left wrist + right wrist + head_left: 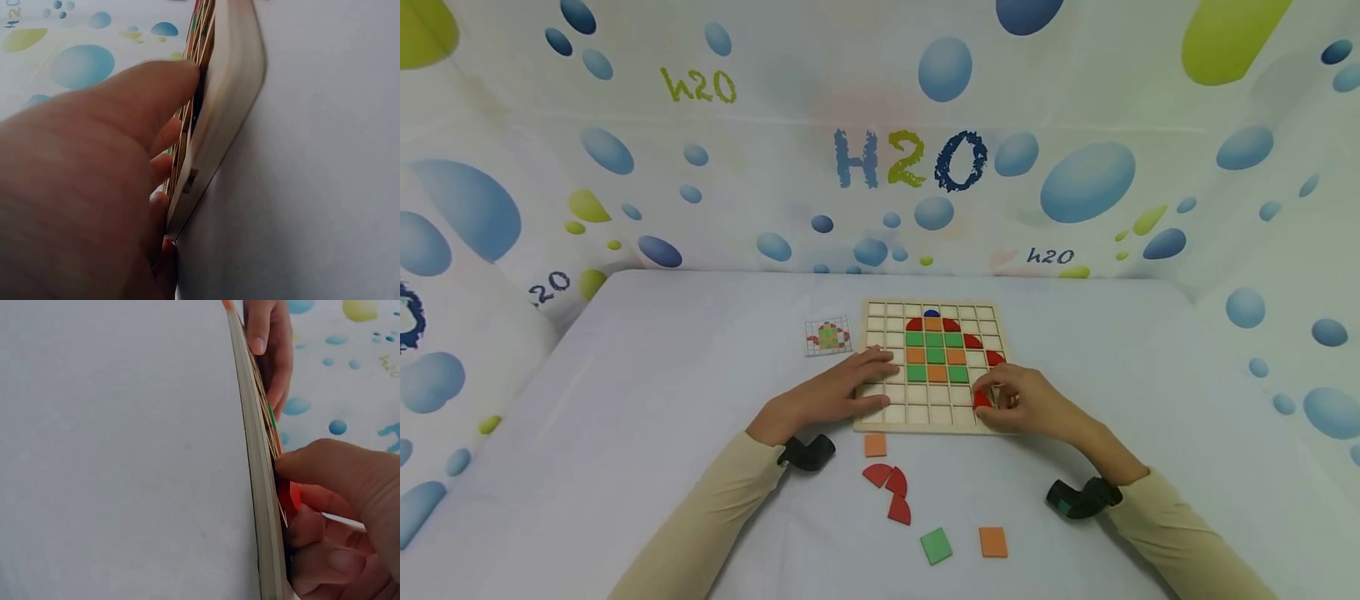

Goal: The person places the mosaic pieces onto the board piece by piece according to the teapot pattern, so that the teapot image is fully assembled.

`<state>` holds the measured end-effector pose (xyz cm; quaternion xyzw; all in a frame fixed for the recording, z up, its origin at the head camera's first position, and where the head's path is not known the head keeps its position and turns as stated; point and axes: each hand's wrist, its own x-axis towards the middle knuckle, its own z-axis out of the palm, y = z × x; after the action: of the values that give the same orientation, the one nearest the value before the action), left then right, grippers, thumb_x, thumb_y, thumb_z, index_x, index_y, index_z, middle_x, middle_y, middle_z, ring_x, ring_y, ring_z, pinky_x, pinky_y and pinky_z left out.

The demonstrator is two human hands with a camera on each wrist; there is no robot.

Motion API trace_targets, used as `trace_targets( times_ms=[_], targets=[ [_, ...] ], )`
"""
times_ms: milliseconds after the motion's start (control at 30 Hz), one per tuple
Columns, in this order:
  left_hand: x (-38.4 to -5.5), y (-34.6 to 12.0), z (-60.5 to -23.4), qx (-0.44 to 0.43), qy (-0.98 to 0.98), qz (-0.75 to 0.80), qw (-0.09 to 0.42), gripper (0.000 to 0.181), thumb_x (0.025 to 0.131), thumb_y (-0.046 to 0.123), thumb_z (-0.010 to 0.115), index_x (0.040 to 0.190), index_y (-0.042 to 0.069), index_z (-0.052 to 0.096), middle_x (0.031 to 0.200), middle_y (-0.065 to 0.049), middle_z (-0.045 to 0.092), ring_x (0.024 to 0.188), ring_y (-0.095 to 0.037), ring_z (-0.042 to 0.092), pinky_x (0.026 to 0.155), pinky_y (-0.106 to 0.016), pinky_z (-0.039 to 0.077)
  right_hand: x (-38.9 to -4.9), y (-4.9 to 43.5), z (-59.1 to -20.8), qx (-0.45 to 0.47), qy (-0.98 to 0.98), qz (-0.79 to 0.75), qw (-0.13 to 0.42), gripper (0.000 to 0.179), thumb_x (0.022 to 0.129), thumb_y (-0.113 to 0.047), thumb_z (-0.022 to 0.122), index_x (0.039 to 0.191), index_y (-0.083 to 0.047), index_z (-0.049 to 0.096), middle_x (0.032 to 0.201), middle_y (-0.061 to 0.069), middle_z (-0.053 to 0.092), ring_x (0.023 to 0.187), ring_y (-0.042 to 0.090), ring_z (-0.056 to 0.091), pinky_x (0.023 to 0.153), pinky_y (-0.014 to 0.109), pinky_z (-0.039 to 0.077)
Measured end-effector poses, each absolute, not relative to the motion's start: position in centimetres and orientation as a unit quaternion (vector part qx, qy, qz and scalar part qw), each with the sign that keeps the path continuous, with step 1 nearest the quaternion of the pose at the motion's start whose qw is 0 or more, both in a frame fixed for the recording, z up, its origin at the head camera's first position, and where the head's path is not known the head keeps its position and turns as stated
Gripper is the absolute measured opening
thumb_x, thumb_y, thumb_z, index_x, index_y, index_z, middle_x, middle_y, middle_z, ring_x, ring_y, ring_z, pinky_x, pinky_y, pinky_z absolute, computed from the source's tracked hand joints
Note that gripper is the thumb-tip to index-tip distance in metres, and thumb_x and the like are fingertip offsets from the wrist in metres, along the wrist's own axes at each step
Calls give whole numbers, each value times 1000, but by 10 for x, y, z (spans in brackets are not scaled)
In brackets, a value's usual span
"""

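A wooden grid board (pixel 917 415) lies on the white table, with green, orange, red and blue pieces set in its cells. My right hand (pixel 1026 402) is at the board's right side and pinches a red quarter-circle piece (pixel 981 400) low over the grid. In the right wrist view the red piece (pixel 289 496) shows between thumb and fingers, close to the board (pixel 256 450). My left hand (pixel 842 387) rests with spread fingers on the board's left edge. The left wrist view shows its thumb (pixel 156 87) on the board's rim (pixel 234 75).
A small pattern card (pixel 828 336) lies left of the board. In front are an orange square (pixel 876 445), several red quarter-circles (pixel 899 509), a green square (pixel 936 546) and another orange square (pixel 993 542). Behind the table hangs a patterned curtain (pixel 880 100).
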<state>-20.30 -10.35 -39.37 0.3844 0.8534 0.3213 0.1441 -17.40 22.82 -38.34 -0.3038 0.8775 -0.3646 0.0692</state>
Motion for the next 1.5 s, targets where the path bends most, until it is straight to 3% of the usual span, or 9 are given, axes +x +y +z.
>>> trace_targets(
  times_ms=[333,633,833,1133,1500],
  targets=[
    [-203,-102,-394,366,862,311,160,54,98,29,59,146,8,45,156,-12,32,149,-29,15,118,-48,20,-173,223,-388,-240,894,-375,44,27,81,-8,79,103,0,65,97,10,61,64,7,51,55,19,44],
    [-201,-101,-394,371,859,314,157,54,98,30,59,146,7,45,156,-13,32,149,-31,16,117,-50,22,-171,229,-388,-317,856,-405,52,22,82,5,71,101,-4,65,104,11,61,61,5,49,54,20,45],
    [-202,-103,-393,370,862,310,154,54,98,30,59,146,7,45,156,-12,32,149,-30,17,117,-49,23,-175,232,-389,-328,856,-398,42,15,85,0,73,99,-3,69,102,11,62,63,4,50,56,19,45],
    [-202,-103,-393,370,862,309,154,54,98,29,60,146,7,45,156,-12,32,149,-30,16,118,-49,22,-178,242,-385,-326,855,-391,103,26,85,0,71,111,1,70,112,15,58,70,7,52,59,18,47],
    [-201,-103,-395,366,864,310,153,54,98,31,59,146,9,45,156,-11,33,149,-30,16,118,-49,22,-178,239,-394,-334,854,-396,44,19,87,0,70,106,0,72,102,12,60,58,3,48,45,20,41]
  ],
)
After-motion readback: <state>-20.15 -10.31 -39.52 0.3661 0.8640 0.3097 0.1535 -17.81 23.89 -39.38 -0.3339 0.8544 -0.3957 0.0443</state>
